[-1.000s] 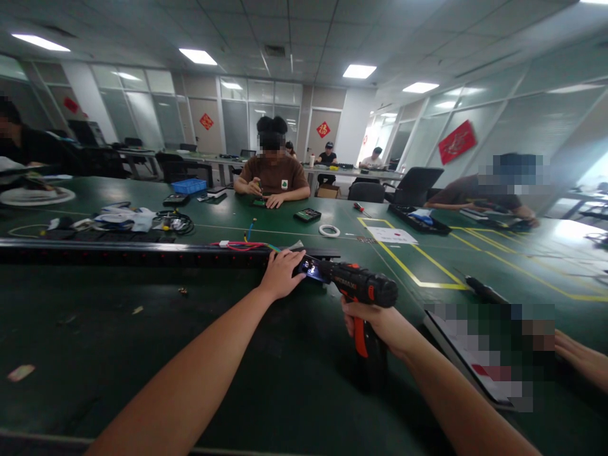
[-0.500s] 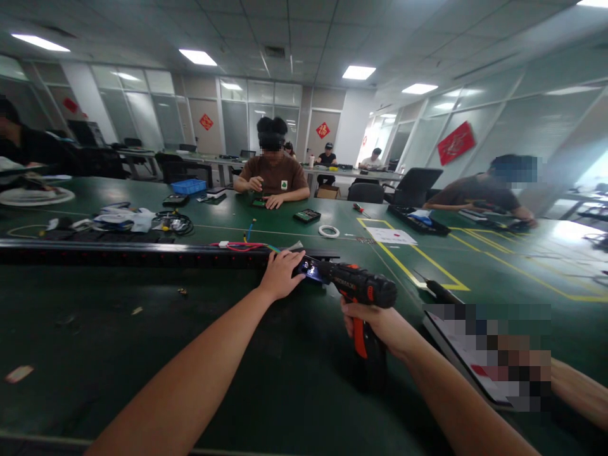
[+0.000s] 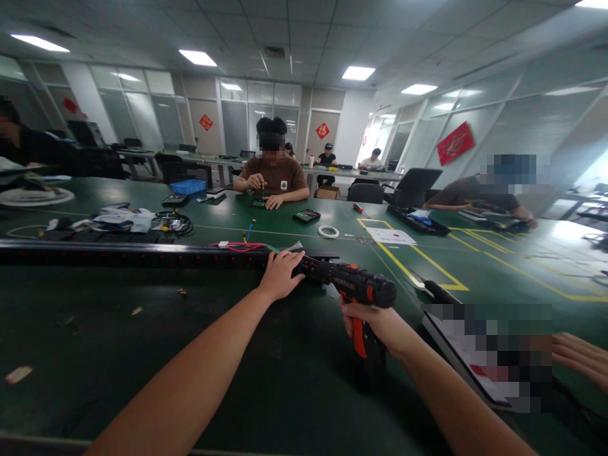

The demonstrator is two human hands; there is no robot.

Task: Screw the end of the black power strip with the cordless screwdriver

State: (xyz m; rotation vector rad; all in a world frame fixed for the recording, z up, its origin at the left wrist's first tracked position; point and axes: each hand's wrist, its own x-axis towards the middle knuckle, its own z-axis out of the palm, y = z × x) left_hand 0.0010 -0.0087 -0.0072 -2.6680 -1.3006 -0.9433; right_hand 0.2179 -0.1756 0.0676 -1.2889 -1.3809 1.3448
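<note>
A long black power strip bar [image 3: 156,255] with small red marks lies across the bench. My left hand [image 3: 282,273] is closed over its right end, fingers on top and thumb toward the drill. My right hand [image 3: 375,322] grips a black and orange cordless drill [image 3: 363,285] by its handle. The drill points left, its nose close by my left thumb at the bar's end; the bit's tip is hard to make out. Red, blue and yellow-green wires [image 3: 244,247] lie on the bar beside my left hand.
Behind the bar lie bundled cables [image 3: 173,223], a blue basket [image 3: 189,187] and a white tape roll [image 3: 329,232]. At right, a co-worker's hand [image 3: 582,358] is near a blurred-out item on a white box [image 3: 475,367]. Another person [image 3: 272,177] works opposite.
The bright bluish light at the drill's nose has gone out. My hands stay in place. At right, the co-worker's hand has shifted right, with its fingers now stretched out.
</note>
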